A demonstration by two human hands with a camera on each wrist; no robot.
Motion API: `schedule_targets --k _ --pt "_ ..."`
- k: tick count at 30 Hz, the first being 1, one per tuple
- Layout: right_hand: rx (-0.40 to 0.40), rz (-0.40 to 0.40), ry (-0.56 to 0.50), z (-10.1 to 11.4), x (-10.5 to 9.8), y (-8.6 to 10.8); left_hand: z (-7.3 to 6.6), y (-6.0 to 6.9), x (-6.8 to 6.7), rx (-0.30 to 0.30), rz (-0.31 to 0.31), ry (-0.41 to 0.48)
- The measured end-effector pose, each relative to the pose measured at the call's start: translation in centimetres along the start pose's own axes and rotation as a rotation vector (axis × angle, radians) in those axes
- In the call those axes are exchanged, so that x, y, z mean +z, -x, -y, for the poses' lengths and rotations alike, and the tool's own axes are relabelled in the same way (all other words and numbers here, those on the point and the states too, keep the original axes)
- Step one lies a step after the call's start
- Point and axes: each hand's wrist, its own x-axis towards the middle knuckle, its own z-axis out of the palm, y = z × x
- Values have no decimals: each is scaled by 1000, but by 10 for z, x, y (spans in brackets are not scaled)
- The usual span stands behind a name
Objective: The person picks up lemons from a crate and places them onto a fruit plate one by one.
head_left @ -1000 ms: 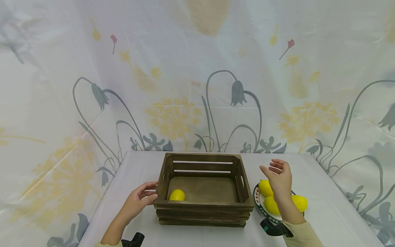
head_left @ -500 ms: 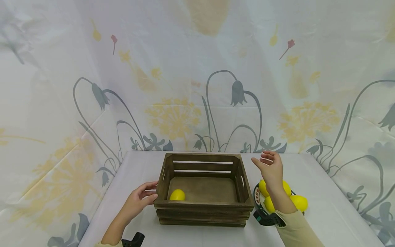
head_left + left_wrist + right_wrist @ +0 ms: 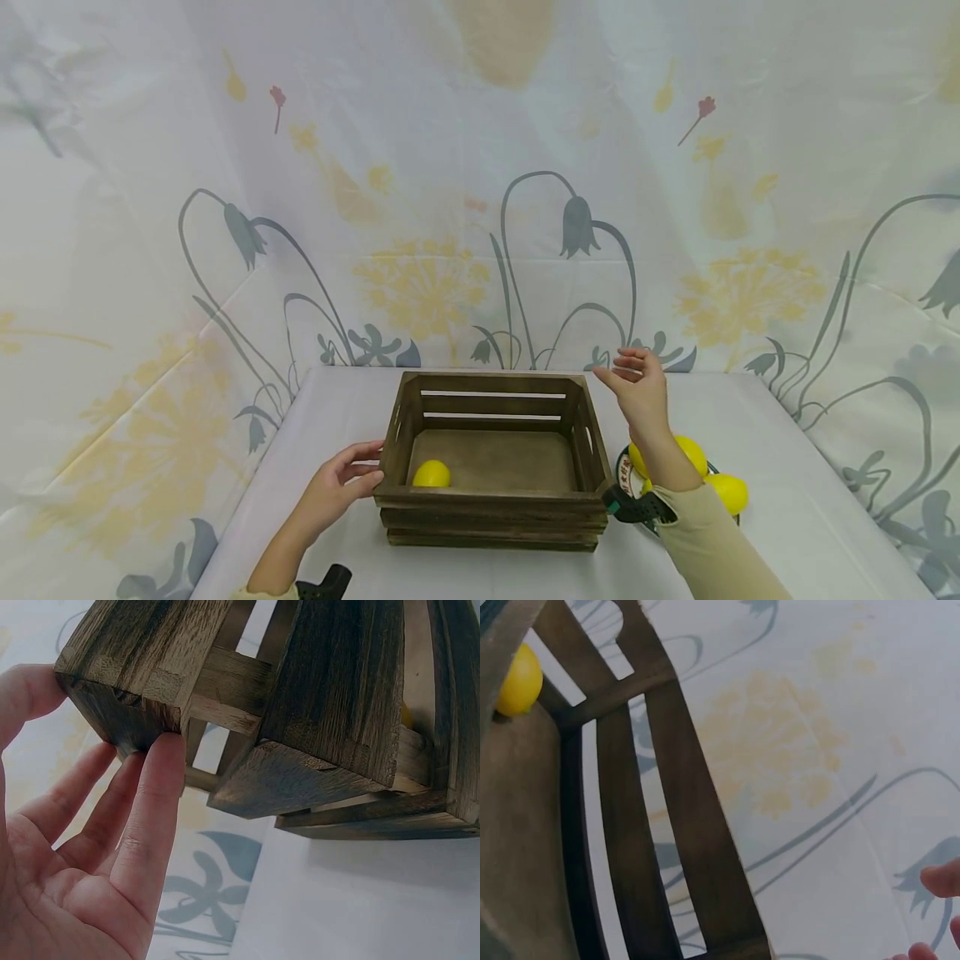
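A brown slatted wooden crate (image 3: 495,517) stands on the white table, with one lemon (image 3: 431,474) inside at its front left. My left hand (image 3: 341,479) holds the crate's left front corner; in the left wrist view its fingers (image 3: 154,802) touch the end of the top slat. Above and behind the plate (image 3: 625,471), my right hand (image 3: 643,398) is raised with thumb and fingers apart and nothing between them. Several lemons (image 3: 727,493) lie on that plate, partly hidden by the right forearm. Fingertips (image 3: 941,877) of the right hand show at the right wrist view's edge.
The white tabletop (image 3: 337,408) carries the crate in the middle and the plate close to its right side. A hanging cloth (image 3: 465,208) printed with flowers rises behind the table and along both sides.
My right hand has moved up, away and leftward from over the plate, uncovering more of the lemons there. The left hand, the crate and its lemon stay in place.
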Motion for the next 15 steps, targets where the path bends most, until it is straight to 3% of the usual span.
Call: schedule_targets --k 15 --pt "3 239 9 0 22 -20 2 0 0 -1 -1 3"
